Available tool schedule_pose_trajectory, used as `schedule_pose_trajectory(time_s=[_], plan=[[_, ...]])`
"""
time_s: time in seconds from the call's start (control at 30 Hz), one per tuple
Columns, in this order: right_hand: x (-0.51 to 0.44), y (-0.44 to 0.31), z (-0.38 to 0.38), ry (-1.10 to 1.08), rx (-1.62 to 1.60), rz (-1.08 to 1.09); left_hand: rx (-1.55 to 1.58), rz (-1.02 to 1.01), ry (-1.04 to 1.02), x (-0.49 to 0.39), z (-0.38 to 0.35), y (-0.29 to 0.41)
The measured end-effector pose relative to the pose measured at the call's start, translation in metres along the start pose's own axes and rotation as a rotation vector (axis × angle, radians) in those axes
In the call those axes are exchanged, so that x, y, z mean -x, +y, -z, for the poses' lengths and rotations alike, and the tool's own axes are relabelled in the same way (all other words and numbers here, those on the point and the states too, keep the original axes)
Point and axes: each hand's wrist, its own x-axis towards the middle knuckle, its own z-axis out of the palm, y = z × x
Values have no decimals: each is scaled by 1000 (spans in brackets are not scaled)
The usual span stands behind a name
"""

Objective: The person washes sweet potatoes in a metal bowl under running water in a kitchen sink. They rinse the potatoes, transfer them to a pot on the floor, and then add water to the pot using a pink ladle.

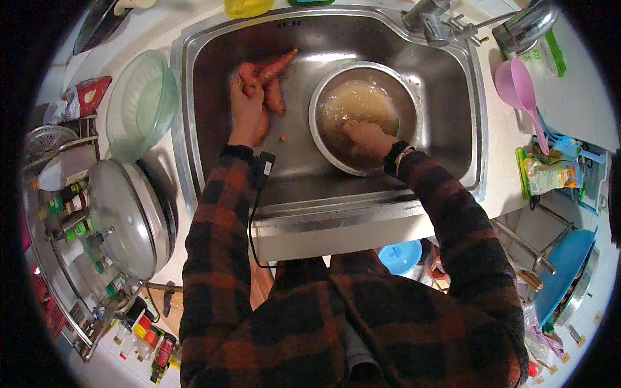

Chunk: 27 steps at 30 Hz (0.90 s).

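In the left part of the steel sink, my left hand has its fingers curled over a reddish-orange root vegetable, which looks like a sweet potato. Against it lie two similar ones, a tapered root pointing to the upper right and a shorter root below. Another root shows partly beside my wrist. To the right stands a round metal basin with cloudy brownish water. My right hand dips into this water; its fingertips and anything in them are hidden.
A faucet rises at the back right corner. On the right counter are a pink ladle and a food packet. A greenish glass bowl and a glass-lidded pan stand left. A cable hangs by my left sleeve.
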Motion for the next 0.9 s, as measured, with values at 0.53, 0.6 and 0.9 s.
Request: schedule_pose_trajectory(time_s=[0.53,0.6,0.9], plan=[[-4,-13,93,592,-1504,-164,337,540,-636,67,-96,126],[6,-25,109,656,-1400,-211,640,565,-775,75,-91,151],[29,-24,143,905,-1018,-271,398,497,-747,79,-71,200]])
